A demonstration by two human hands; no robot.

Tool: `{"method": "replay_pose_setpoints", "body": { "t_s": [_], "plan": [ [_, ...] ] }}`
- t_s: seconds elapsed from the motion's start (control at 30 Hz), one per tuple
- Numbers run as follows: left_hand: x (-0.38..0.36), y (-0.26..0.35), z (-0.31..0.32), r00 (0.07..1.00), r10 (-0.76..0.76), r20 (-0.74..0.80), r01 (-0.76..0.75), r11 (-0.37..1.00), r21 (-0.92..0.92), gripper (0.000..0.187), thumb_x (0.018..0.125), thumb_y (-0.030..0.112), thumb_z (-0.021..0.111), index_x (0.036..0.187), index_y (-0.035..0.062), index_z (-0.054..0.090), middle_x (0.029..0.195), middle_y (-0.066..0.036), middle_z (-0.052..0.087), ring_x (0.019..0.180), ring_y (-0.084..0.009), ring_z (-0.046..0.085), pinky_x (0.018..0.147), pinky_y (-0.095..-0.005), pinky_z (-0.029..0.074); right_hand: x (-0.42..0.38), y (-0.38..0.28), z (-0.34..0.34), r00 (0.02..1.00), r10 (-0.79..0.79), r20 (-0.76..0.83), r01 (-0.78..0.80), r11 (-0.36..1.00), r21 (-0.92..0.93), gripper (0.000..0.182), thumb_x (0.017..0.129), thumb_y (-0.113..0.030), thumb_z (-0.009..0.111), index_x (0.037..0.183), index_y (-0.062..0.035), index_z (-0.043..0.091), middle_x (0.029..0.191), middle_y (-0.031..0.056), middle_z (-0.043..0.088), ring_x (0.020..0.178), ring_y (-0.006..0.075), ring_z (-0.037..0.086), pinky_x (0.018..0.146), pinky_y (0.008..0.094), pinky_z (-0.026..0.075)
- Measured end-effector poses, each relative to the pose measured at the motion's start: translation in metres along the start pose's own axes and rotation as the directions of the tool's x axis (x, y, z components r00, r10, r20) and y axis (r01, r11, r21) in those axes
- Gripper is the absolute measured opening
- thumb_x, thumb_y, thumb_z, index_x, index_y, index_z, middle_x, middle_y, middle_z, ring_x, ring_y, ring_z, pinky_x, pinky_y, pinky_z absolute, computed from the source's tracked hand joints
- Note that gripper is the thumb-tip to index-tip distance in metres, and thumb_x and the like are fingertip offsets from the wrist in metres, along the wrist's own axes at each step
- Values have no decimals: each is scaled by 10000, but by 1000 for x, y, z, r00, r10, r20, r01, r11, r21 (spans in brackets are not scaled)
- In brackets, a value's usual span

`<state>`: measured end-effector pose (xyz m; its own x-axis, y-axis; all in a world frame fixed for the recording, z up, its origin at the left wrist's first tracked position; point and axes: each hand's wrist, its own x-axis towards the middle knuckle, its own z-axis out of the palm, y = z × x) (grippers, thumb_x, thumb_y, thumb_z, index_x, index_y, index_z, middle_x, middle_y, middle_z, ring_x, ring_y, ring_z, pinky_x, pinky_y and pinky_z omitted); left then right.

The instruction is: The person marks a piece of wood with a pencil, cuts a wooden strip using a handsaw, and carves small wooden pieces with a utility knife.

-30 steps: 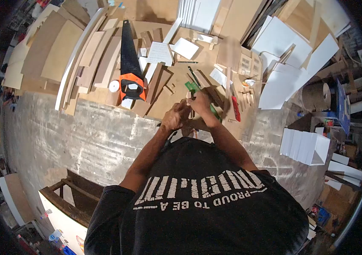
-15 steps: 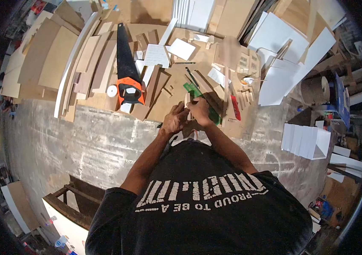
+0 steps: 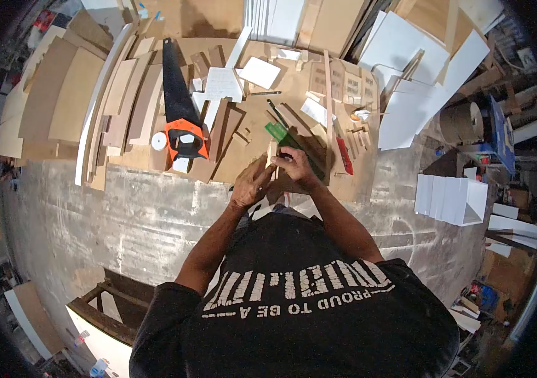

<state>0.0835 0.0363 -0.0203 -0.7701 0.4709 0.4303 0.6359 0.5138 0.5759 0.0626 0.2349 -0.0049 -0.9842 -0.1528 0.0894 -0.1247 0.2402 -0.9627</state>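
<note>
A small wooden piece (image 3: 272, 153) is held upright near the near edge of the workbench (image 3: 350, 186), right of the saw (image 3: 179, 101) and just near of a green tool (image 3: 277, 131); it is pinched between the bent thumb and fingers of the right hand (image 3: 296, 166), while the left hand (image 3: 251, 181) is laid against its near left side with fingers nearly straight, its grip not discernible. Judged light, stiff and dry rather than slippery, it would best be taken by its long sides, its narrow end possibly chipping if squeezed.
</note>
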Motion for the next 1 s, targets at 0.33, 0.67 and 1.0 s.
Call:
{"method": "replay_pose_setpoints", "body": {
  "t_s": [0.33,0.67,1.0],
  "plan": [
    [30,47,-66,992,-86,-91,63,969,-237,656,748,66,796,1307,78,452,1373,-235,419,1119,-371,595,940,-459,502,10,-97,-11,994,-29,104,25,999,45,276,918,-161,678,1127,4,606,973,41,622,896,103,577,779,262,474],
    [80,102,-102,893,-450,-31,343,723,-600,302,808,131,778,1081,33,696,1024,-52,629,872,-132,602,721,-286,495,-6,-126,-28,975,83,207,-139,952,272,400,872,-157,686,1231,-7,592,1121,39,632,1026,119,569,913,285,451],
    [86,105,-106,746,-620,242,487,261,-833,171,897,106,712,1023,-7,689,961,-73,658,777,-114,622,685,-270,519,-11,-114,-23,982,54,182,-135,873,469,440,870,-155,704,1260,-10,559,1173,55,616,1100,143,554,966,301,417]
  ]
}}
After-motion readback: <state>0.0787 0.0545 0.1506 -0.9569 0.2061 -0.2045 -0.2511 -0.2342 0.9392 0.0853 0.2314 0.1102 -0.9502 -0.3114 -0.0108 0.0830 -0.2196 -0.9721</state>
